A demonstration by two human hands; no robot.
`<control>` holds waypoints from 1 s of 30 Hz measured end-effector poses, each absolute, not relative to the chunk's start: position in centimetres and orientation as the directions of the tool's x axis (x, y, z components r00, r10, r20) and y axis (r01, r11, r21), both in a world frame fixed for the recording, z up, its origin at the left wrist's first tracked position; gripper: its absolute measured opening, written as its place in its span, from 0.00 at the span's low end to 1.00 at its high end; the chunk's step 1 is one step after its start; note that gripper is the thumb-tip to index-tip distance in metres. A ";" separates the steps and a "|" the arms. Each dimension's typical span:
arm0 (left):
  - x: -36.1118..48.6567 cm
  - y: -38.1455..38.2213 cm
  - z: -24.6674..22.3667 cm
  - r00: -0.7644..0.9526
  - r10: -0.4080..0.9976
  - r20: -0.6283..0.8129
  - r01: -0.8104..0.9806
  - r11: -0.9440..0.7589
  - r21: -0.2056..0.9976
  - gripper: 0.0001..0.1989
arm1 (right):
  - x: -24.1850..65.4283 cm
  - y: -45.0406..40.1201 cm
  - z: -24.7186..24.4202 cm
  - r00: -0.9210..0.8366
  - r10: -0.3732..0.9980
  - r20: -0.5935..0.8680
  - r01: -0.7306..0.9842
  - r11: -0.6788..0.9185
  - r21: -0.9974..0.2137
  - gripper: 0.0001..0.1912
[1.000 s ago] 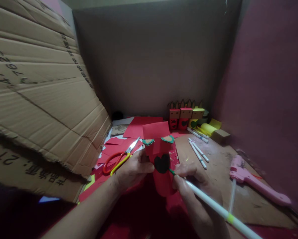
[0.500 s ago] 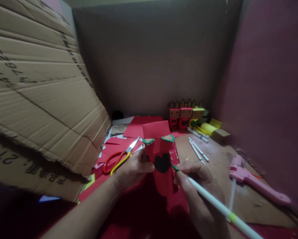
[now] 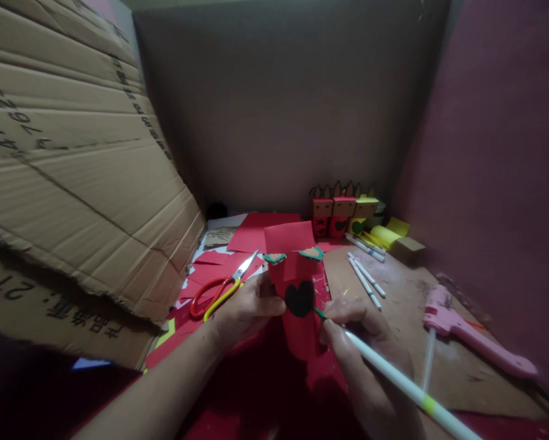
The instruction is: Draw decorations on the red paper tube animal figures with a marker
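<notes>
My left hand (image 3: 251, 305) is closed around the left side of a red paper tube (image 3: 297, 339), its thumb lying on the front. The tube stands upright, with a raised red flap (image 3: 289, 237) at its top and green-edged cardboard pieces (image 3: 311, 253) at the sides. On its front is a dark heart (image 3: 299, 299). My right hand (image 3: 366, 354) pinches a white marker (image 3: 394, 371) with a green tip, which points at the heart's right edge. Whether the tip touches the paper is hard to tell.
Scissors (image 3: 217, 296) with red and yellow handles lie on red paper sheets at left. Finished-looking paper figures (image 3: 341, 214) stand at the back. Several white markers (image 3: 366, 276) and a pink glue gun (image 3: 474, 336) lie at right. A cardboard panel (image 3: 73, 153) leans in from the left.
The marker tip has shifted slightly down and left along the heart's right edge, and my right hand has moved slightly with it. My left hand keeps its hold on the tube.
</notes>
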State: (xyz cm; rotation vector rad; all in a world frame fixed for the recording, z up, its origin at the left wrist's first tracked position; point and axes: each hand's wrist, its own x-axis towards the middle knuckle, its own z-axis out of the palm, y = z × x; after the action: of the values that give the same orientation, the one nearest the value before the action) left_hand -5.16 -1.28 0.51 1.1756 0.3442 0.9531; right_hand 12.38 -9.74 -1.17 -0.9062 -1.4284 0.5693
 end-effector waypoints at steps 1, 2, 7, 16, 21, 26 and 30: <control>-5.2 -1.3 0.5 0.582 0.779 0.233 -0.447 0.068 0.892 0.27 | 12.4 -9.8 -1.2 0.100 0.805 0.585 0.187 0.562 -0.806 0.05; -5.2 -1.3 0.5 0.582 0.780 0.230 -0.446 0.069 0.893 0.26 | 12.4 -9.9 -1.2 0.101 0.806 0.584 0.190 0.561 -0.806 0.05; -5.2 -1.3 0.6 0.584 0.777 0.234 -0.445 0.066 0.893 0.26 | 12.3 -10.0 -1.0 0.116 0.804 0.583 0.210 0.554 -0.806 0.06; -5.1 -0.9 0.0 0.579 0.774 0.255 -0.463 0.056 0.885 0.27 | 12.3 -9.8 -1.0 0.073 0.800 0.595 0.249 0.563 -0.788 0.06; -5.2 -0.8 -0.1 0.584 0.775 0.244 -0.469 0.076 0.880 0.25 | 12.5 -9.8 -1.0 0.021 0.780 0.626 0.273 0.598 -0.754 0.06; -5.2 -0.7 -0.4 0.578 0.780 0.240 -0.482 0.090 0.871 0.23 | 12.4 -9.9 -0.6 0.021 0.764 0.645 0.294 0.612 -0.734 0.06; -5.1 -0.7 -0.2 0.586 0.771 0.250 -0.474 0.076 0.877 0.23 | 12.3 -9.9 -0.7 0.034 0.791 0.611 0.275 0.580 -0.767 0.07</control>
State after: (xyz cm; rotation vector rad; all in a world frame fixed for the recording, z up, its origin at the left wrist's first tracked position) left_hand -5.13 -0.72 -0.23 1.1593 0.3136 0.9563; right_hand 12.34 -9.92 -0.71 -0.9382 -1.5338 0.5035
